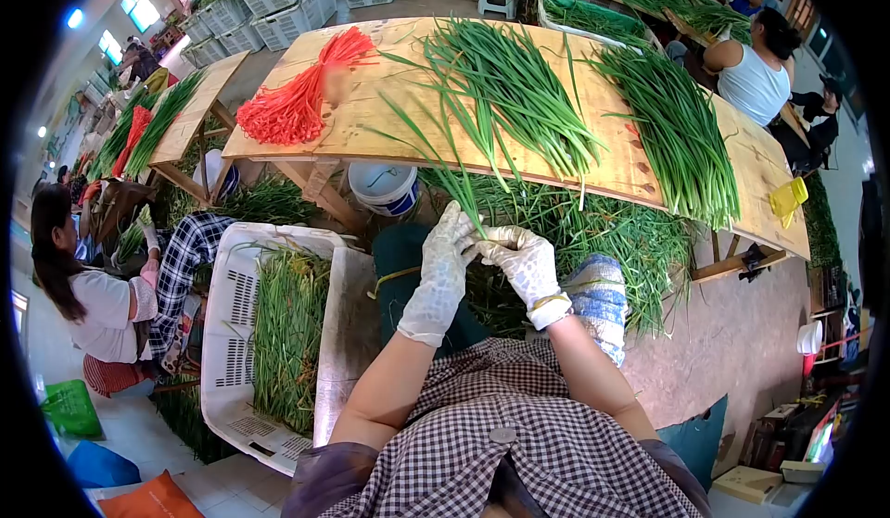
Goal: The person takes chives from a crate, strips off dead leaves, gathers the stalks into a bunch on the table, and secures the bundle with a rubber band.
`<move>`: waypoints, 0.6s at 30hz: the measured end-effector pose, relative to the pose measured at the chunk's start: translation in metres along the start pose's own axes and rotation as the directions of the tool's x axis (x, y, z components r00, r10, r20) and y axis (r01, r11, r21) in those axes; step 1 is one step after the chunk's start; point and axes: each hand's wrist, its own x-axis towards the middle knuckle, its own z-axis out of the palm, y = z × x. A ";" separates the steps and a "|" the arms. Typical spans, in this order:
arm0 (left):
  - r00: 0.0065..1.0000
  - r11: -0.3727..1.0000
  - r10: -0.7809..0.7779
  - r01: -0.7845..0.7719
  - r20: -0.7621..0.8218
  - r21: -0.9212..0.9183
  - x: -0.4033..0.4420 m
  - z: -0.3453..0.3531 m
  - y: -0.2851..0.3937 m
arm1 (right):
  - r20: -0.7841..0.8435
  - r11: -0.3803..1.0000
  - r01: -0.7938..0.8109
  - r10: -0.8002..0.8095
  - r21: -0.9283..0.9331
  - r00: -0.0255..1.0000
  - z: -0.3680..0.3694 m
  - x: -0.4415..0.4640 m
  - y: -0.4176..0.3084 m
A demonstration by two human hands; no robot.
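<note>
My left hand [443, 268], in a whitish glove, is closed on a few green stalks [459, 187] just in front of the table edge. The fingers of my right hand [521, 266], gloved too, are pinched together at the lower end of these stalks. Beyond my hands, the wooden table [389, 133] bears a loose green pile [519, 92] in the middle and a thick green bundle [681, 129] on the right. Red ties [287, 110] lie spread at its left. A yellow object [788, 199] is at the table's right end.
A white crate [227, 314] of greens stands left of my legs. Under the table are a white bucket [383, 189] and heaped leaves [593, 231]. One person [102, 296] sits at the left, another [756, 73] at the right back. Stacked crates [278, 4] stand behind.
</note>
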 end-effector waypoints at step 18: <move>0.994 0.981 0.102 -0.107 0.039 0.163 0.015 -0.009 -0.010 | 0.011 0.995 0.099 -0.099 0.004 0.995 -0.008 -0.007 0.003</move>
